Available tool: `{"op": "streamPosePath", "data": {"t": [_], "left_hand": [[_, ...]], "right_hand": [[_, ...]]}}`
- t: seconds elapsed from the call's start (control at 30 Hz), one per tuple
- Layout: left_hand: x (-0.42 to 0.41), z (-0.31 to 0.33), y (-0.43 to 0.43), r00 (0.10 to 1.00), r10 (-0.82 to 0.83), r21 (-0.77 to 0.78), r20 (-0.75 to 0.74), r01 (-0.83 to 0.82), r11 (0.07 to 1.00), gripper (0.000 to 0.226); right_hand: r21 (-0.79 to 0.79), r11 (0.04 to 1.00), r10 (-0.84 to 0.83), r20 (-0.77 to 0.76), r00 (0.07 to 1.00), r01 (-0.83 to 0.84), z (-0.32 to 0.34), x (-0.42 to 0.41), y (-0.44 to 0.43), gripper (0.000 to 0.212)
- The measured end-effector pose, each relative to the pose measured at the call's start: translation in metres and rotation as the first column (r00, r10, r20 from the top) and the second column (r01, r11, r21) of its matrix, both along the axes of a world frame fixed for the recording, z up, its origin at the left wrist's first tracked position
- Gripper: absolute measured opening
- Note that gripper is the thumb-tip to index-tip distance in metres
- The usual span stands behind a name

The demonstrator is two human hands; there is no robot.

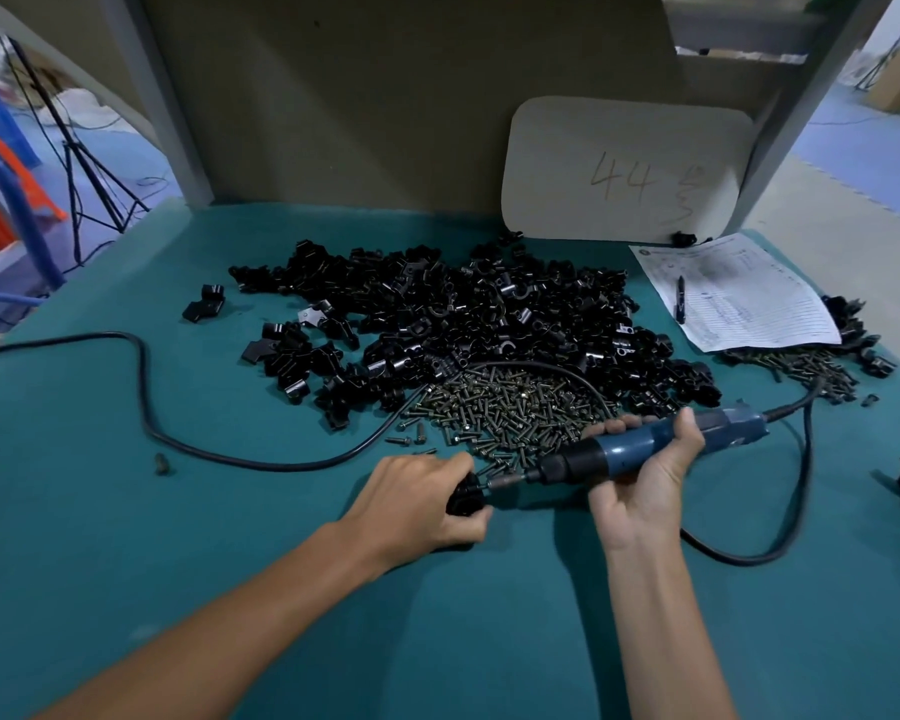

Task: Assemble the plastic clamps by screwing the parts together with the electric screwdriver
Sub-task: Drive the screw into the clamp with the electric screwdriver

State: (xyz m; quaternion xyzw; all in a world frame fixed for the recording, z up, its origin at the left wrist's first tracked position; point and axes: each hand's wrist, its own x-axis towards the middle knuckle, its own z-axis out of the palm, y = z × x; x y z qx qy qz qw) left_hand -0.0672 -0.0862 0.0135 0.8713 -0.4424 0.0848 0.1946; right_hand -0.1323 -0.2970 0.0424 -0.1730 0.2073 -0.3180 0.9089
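The left hand [422, 504] pinches a black clamp [466, 498] against the bench [230, 563], bracing it. The right hand [645, 459] wraps its grip round the electric screwdriver [640, 446], bit lying level to meet the screw.

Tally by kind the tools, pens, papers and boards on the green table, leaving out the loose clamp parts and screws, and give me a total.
Electric screwdriver: 1
Pen: 1
Printed sheet: 1
White board marked 44: 1
Total: 4
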Motion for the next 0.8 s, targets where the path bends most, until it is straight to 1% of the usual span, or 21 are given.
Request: {"op": "streamPosePath", "data": {"t": [0.07,0.2,0.37,0.53,0.8], "left_hand": [[-0.002,0.001,0.000,0.999,0.021,-0.020,0.027,-0.021,1.000,0.032],[-0.003,0.000,0.001,0.999,0.017,-0.030,0.035,-0.016,0.999,0.033],[-0.004,0.002,0.002,0.997,0.037,-0.033,0.060,-0.035,0.999,0.033],[-0.004,0.001,0.002,0.995,0.054,-0.027,0.078,-0.052,0.998,0.032],[-0.004,0.002,0.002,0.995,0.060,-0.034,0.080,-0.057,0.998,0.031]], "right_hand": [[-0.015,0.999,-0.032,-0.045,0.998,0.031,0.000,-0.001,0.003,0.032],[-0.043,0.991,-0.132,-0.111,0.985,0.128,0.007,0.000,0.009,0.039],[-0.053,0.972,-0.236,-0.176,0.956,0.230,0.012,0.001,0.018,0.038],[-0.094,0.960,-0.279,-0.207,0.938,0.265,0.015,0.001,0.021,0.032],[-0.113,0.953,-0.301,-0.255,0.919,0.281,0.019,0.002,0.026,0.034]]}}
